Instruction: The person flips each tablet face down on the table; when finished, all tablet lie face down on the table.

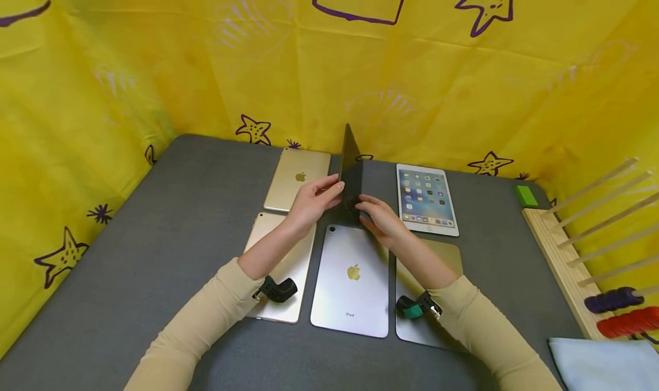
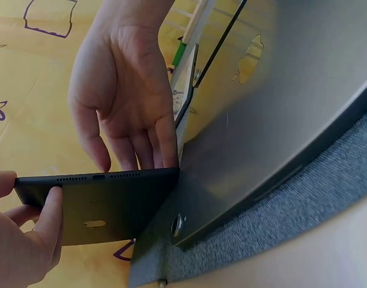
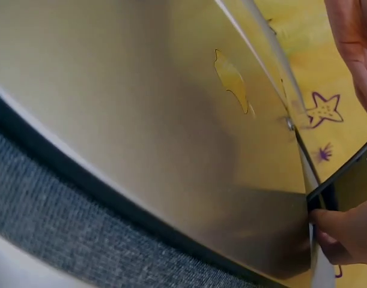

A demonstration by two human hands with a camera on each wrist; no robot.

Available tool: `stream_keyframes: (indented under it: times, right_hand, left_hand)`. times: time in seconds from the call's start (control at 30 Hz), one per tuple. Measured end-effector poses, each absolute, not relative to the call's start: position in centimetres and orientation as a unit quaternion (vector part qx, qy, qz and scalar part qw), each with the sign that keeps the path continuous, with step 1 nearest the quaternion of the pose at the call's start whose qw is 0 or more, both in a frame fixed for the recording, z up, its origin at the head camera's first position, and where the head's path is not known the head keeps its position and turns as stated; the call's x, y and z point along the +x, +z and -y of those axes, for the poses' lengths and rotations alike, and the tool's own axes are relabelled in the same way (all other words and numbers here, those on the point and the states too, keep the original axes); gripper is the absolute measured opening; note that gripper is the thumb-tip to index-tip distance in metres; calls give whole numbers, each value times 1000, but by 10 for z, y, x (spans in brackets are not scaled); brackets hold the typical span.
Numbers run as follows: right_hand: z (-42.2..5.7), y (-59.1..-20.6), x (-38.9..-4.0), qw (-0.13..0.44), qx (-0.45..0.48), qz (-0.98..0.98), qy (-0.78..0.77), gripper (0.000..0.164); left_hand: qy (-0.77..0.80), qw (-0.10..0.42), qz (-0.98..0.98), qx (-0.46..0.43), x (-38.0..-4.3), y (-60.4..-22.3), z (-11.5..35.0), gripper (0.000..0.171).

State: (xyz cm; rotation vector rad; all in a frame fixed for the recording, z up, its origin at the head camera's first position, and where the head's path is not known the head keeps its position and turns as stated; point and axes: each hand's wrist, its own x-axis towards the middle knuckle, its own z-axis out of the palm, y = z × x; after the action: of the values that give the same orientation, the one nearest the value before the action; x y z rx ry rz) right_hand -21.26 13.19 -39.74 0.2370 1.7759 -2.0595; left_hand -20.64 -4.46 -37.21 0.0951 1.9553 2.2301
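A dark grey tablet point(image 1: 351, 165) stands on edge, raised above the table's far middle. My left hand point(image 1: 315, 199) pinches its left side between thumb and fingers; the left wrist view shows the tablet's back with a small apple logo point(image 2: 95, 224). At the lower right corner, my right hand point(image 1: 382, 216) holds the same tablet, with fingertips partly hidden behind its edge in the left wrist view. Directly below the hands lies a silver tablet point(image 1: 350, 299), back up. Beneath the forearms are a gold tablet point(image 1: 280, 236) on the left and another gold tablet point(image 1: 445, 256) on the right.
Another gold tablet point(image 1: 288, 191) lies at the back left. Right of the hands is a white tablet point(image 1: 426, 199) with its screen lit. A wooden abacus point(image 1: 561, 265), a green block point(image 1: 526, 196) and a pale blue cloth point(image 1: 607, 362) are along the right side. Yellow fabric hangs behind.
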Motion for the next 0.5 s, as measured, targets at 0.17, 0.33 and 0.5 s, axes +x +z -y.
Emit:
stream_keyframes:
  times: [0.17,0.33,0.5]
  right_hand:
    - [-134,-401,-214,203,90,-624,-749,54]
    - [-139,-404,-216,205,84,-617,-755,52]
    - [-144,-408,-217,213,78,-598,-769,51]
  left_hand:
    - [737,76,-670,49,-207,-373,37,46]
    - [738,59,-670,61,-205,-373,28,45]
    - [722,43,-688,60,-203,-373,18,45]
